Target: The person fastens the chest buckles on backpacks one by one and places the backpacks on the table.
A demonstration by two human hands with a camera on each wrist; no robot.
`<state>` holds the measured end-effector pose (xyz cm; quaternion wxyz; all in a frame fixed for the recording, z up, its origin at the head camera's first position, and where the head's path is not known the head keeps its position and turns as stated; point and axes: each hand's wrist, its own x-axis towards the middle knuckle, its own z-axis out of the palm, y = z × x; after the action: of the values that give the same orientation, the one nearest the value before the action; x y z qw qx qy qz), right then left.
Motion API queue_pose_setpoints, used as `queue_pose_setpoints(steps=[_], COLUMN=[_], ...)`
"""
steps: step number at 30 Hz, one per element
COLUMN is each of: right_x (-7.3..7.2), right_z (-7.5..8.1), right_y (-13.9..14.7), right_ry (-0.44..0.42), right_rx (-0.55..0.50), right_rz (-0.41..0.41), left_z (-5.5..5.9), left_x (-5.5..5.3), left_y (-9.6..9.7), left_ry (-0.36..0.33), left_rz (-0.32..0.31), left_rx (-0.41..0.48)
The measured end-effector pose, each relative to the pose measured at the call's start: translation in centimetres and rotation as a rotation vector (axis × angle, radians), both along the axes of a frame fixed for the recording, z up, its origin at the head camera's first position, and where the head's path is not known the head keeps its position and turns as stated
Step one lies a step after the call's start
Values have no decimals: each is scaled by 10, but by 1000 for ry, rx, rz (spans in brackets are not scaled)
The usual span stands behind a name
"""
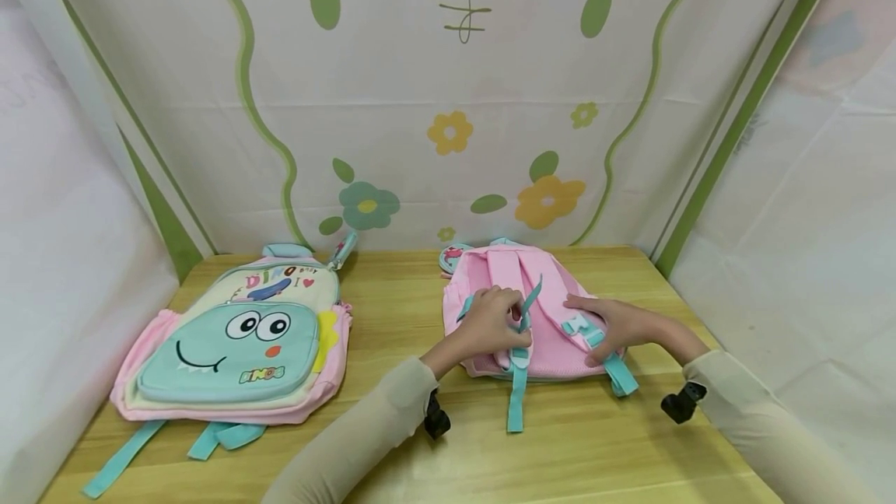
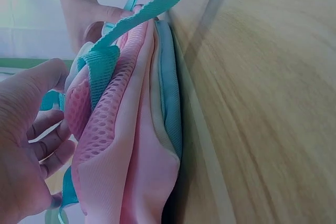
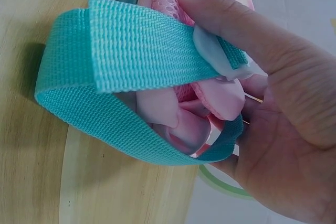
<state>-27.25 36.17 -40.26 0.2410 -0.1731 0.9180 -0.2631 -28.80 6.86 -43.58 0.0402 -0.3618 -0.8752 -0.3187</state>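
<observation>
A pink backpack lies with its back panel and shoulder straps facing up. My left hand grips its left shoulder strap, the thumb against the strap's lower end and the fingers curled behind. Teal webbing hangs from that end towards the table's front. On the other side, my right hand holds the right shoulder strap by a white buckle, with the thumb on one face. In the right wrist view, a loop of teal webbing passes through a white adjuster below the thumb.
To the left lies another backpack, pink and cream with a teal dinosaur-face pocket, its teal straps trailing forward. Both bags are on a wooden table. A printed cloth walls the back and sides.
</observation>
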Motion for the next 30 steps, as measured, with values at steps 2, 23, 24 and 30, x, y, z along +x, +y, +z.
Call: queue_pose_setpoints(steps=[2,23,24,30], right_x=[0,3,3,5], right_z=[0,7,7,9], right_y=[0,-4,-4,-4], right_ry=[9,7,3,49], right_rx=[1,5,5,19], right_rz=[7,12,10,32], left_z=[0,4,4,6], left_x=[0,-3,-3,-3], left_y=[-2,-23,-23,-24], left_ry=[-30,-57,-56,-68], left_rz=[-1,-110,-114,-132], left_rx=[27,92,86,72])
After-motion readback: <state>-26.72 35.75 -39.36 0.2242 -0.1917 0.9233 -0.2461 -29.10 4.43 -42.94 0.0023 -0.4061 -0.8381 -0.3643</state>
